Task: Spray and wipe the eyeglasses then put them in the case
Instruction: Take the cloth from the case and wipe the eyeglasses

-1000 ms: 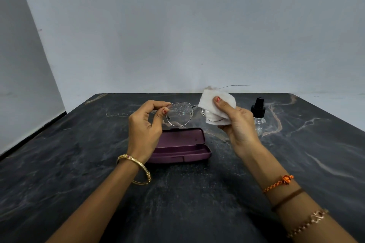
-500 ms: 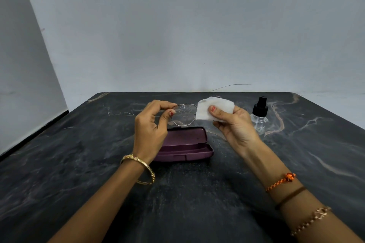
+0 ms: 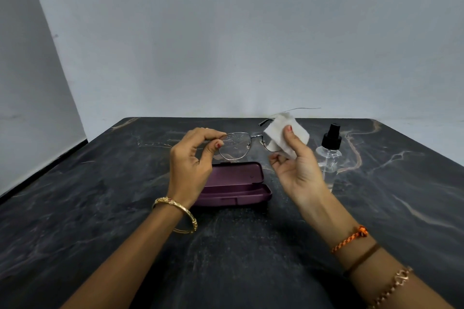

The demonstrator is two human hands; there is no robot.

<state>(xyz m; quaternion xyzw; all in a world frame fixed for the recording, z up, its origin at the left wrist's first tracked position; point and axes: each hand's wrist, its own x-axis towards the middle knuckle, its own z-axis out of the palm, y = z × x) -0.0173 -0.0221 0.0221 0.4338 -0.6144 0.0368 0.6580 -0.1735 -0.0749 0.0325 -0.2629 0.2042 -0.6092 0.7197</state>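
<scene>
The eyeglasses [image 3: 236, 146] are up in the air in the middle of the frame, just above the purple case [image 3: 234, 184], which lies open on the dark table [image 3: 100, 208]. The left hand [image 3: 192, 160] pinches the outer rim of one lens with thumb and finger. The right hand [image 3: 295, 168] holds a white cloth [image 3: 286, 134] wrapped over the other lens, with the thumb pressing on top of it.

What could go wrong? The frame looks thin and is held only at two small spots. If the right thumb rubs too hard, I think the frame could bend or twist out of the left pinch and drop onto the case or the table. The bare lens shows little wet drops, so a slippery rim could make that worse. The spray bottle [image 3: 331, 150] stands just beside the right hand, toward the right of the frame, and a wide swing of that hand might knock it over.

Compared with half a second ago, the cloth has moved up and to the right, so more of the bridge and the lens under it now shows. One thin arm of the glasses now sticks out behind the cloth. The left pinch looks the same, and the case and bottle have not moved on the table.
</scene>
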